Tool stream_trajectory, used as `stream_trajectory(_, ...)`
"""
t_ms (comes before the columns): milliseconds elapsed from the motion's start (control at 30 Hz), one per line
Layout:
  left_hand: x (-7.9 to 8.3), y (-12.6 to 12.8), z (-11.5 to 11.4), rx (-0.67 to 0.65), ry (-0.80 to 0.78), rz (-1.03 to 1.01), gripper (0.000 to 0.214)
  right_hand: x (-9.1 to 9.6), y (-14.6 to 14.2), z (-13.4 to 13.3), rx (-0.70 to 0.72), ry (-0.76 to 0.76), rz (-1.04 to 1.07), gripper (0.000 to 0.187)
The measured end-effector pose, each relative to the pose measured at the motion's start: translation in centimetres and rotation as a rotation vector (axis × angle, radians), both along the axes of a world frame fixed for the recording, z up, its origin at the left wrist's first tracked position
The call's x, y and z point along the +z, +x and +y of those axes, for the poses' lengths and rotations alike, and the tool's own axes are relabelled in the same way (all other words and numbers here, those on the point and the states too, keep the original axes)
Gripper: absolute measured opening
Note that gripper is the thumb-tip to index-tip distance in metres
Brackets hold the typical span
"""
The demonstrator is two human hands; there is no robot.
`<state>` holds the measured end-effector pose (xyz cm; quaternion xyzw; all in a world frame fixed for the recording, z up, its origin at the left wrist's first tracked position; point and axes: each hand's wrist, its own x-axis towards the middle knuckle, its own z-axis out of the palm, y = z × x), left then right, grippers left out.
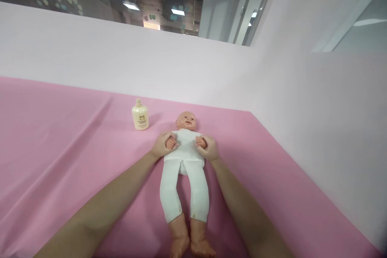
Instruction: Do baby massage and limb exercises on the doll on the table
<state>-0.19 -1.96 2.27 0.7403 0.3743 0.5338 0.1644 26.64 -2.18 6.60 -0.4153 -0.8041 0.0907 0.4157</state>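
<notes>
A baby doll [186,145] with a white cloth body lies on its back, its head toward the wall and its bare feet toward me. My left hand [161,145] is closed around the doll's arm on the left side, near its small fist. On the other side, my right hand [211,148] grips the doll's other arm by the hand. Both doll hands rest bent up over its chest. A pale yellow bottle [140,117] with a dark printed label stands upright, left of the doll's head and apart from my hands.
A pink sheet [75,141] covers the surface, with creases on the left. White walls [121,56] rise behind and to the right. Above the back wall is a window [136,0] with heart-shaped stickers and reflected ceiling lights.
</notes>
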Motion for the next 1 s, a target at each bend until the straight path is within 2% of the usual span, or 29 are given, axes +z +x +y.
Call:
stream_trajectory(67, 0.0, 0.0, 0.0, -0.03, 0.01, 0.043, 0.027, 0.2, -0.1, -0.4, 0.059, 0.004, -0.106, 0.012)
stream_trajectory(200, -0.2, 0.2, 0.2, -0.007, -0.043, 0.066, 0.029, 0.3, -0.3, -0.5, 0.059, 0.008, -0.163, 0.018)
stream_trajectory(300, -0.4, 0.5, 0.6, 0.05, -0.148, 0.021, 0.035, 0.0, -0.2, -0.1, -0.009, -0.037, -0.127, 0.041)
stream_trajectory(367, -0.6, 0.6, 1.0, 0.112, -0.209, -0.031, 0.051, -0.3, -0.1, 0.3, -0.07, -0.058, -0.085, 0.058)
stream_trajectory(433, -0.9, 0.6, 1.4, 0.17, -0.243, -0.081, 0.067, -0.6, 0.1, 0.8, -0.117, -0.072, -0.059, 0.066)
stream_trajectory(533, -1.6, 0.5, 2.0, 0.184, -0.257, -0.128, 0.079, -0.9, 0.4, 1.5, -0.14, -0.085, -0.058, 0.066)
stream_trajectory(667, -2.7, 0.3, 2.8, 0.171, -0.275, -0.143, 0.084, -1.4, 0.8, 2.4, -0.132, -0.063, -0.047, 0.068)
stream_trajectory(767, -3.3, 0.2, 3.0, 0.215, -0.318, -0.137, 0.081, -2.1, 1.3, 3.0, -0.138, -0.083, -0.017, 0.064)
stream_trajectory(900, -3.4, 0.0, 3.0, 0.258, -0.383, -0.112, 0.069, -3.4, 2.2, 3.7, -0.209, -0.191, 0.048, 0.056)
stream_trajectory(1000, -3.4, -0.1, 3.0, 0.274, -0.429, -0.096, 0.07, -4.0, 2.7, 4.1, -0.232, -0.225, 0.062, 0.054)
